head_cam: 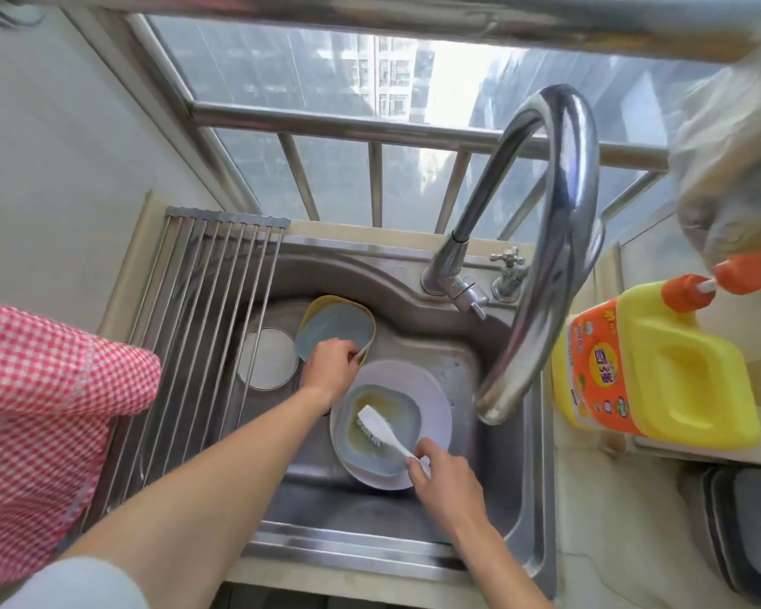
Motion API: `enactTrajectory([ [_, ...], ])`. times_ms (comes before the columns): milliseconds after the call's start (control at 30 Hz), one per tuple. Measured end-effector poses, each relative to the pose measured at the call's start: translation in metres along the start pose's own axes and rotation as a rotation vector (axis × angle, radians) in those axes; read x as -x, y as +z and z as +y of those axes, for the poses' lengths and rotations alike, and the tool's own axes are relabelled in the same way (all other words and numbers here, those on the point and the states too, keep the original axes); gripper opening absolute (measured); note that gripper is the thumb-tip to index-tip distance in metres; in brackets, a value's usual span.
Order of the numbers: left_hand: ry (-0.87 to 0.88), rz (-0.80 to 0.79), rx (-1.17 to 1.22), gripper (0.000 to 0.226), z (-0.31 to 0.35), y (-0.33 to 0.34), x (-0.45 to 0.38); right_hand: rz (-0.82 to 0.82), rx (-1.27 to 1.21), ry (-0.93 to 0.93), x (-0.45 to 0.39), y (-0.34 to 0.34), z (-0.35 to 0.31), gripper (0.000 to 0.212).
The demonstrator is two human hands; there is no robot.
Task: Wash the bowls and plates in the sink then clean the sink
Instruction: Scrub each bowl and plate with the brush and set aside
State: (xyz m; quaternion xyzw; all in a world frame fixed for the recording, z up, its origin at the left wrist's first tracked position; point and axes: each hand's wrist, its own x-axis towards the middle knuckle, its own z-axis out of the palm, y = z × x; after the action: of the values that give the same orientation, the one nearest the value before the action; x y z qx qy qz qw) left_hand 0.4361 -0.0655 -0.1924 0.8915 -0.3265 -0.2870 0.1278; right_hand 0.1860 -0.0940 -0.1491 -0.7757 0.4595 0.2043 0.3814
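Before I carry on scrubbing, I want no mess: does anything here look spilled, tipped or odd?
Nothing spilled. Only the blue plate stands tilted against the sink wall, gripped by the left hand. The right hand holds the brush in the bowl.

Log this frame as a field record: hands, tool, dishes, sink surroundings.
left hand: grips rim of tilted blue dish
right hand: holds white brush by its handle
brush head: inside blue bowl holding brownish water
bowl support: on pale plate
sink: also holds white round dish under the rack
rack: roll-up, over sink's left side
faucet: no water visible
detergent jug: yellow, right counter
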Motion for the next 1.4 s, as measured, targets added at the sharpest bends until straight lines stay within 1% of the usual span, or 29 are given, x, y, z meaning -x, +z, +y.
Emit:
enactTrajectory([
  [100,-0.02,-0.041,0.05,0.021,0.006,0.01,-0.008,-0.003,-0.027,0.004,-0.005,0.002,0.006,0.019],
  [167,-0.034,-0.101,0.093,0.025,0.005,0.015,-0.011,0.001,-0.036,0.004,-0.009,0.002,0.01,0.02],
  [233,-0.03,-0.183,0.082,0.035,0.002,0.02,-0.01,0.001,-0.039,0.008,-0.013,0.001,0.013,0.021],
  [267,-0.027,-0.194,0.062,0.039,-0.002,0.024,-0.006,-0.001,-0.046,0.013,-0.014,0.0,0.014,0.02],
  [300,-0.027,-0.166,0.038,0.038,-0.006,0.027,0.0,0.0,-0.056,0.015,-0.015,0.0,0.015,0.019],
  [367,-0.071,-0.039,-0.002,0.031,-0.014,0.033,0.023,0.002,-0.07,0.019,-0.016,-0.002,0.016,0.02],
  [433,-0.174,0.073,0.043,0.017,-0.017,0.039,0.052,0.004,-0.075,0.016,-0.017,-0.004,0.018,0.024],
  [467,-0.227,0.094,0.079,0.012,-0.017,0.042,0.066,0.004,-0.072,0.016,-0.017,-0.005,0.019,0.025],
  [500,-0.265,0.097,0.098,0.011,-0.017,0.047,0.078,0.006,-0.068,0.019,-0.018,-0.006,0.019,0.024],
  [533,-0.291,0.068,0.102,0.012,-0.019,0.053,0.086,0.012,-0.064,0.019,-0.018,-0.008,0.02,0.023],
  [633,-0.405,-0.057,0.181,0.017,-0.022,0.066,0.097,0.051,-0.047,0.02,-0.015,-0.012,0.022,0.02],
  [733,-0.583,-0.004,0.243,0.017,-0.019,0.07,0.096,0.078,-0.032,0.034,-0.012,-0.011,0.023,0.013],
  [767,-0.62,0.018,0.242,0.014,-0.016,0.07,0.094,0.086,-0.028,0.041,-0.011,-0.01,0.023,0.013],
  [833,-0.669,0.048,0.224,0.016,-0.01,0.07,0.092,0.101,-0.025,0.055,-0.009,-0.006,0.022,0.016],
  [900,-0.705,0.036,0.223,0.017,-0.006,0.066,0.092,0.109,-0.025,0.068,-0.007,-0.005,0.018,0.018],
  [1000,-0.723,-0.022,0.246,0.015,-0.01,0.063,0.091,0.107,-0.021,0.07,-0.003,-0.004,0.014,0.018],
  [1100,-0.723,-0.061,0.298,0.005,-0.012,0.06,0.091,0.108,-0.02,0.064,-0.001,-0.005,0.013,0.018],
  [1133,-0.714,-0.062,0.306,0.005,-0.011,0.057,0.093,0.109,-0.015,0.061,0.0,-0.005,0.013,0.019],
  [1233,-0.653,-0.032,0.292,0.009,-0.007,0.049,0.1,0.11,-0.004,0.064,0.003,-0.01,0.012,0.02],
  [1333,-0.549,-0.054,0.277,0.012,-0.005,0.039,0.108,0.107,0.021,0.064,0.008,-0.017,0.01,0.02],
  [1400,-0.544,-0.076,0.344,0.019,-0.002,0.029,0.114,0.097,0.044,0.066,0.012,-0.023,0.007,0.02],
])
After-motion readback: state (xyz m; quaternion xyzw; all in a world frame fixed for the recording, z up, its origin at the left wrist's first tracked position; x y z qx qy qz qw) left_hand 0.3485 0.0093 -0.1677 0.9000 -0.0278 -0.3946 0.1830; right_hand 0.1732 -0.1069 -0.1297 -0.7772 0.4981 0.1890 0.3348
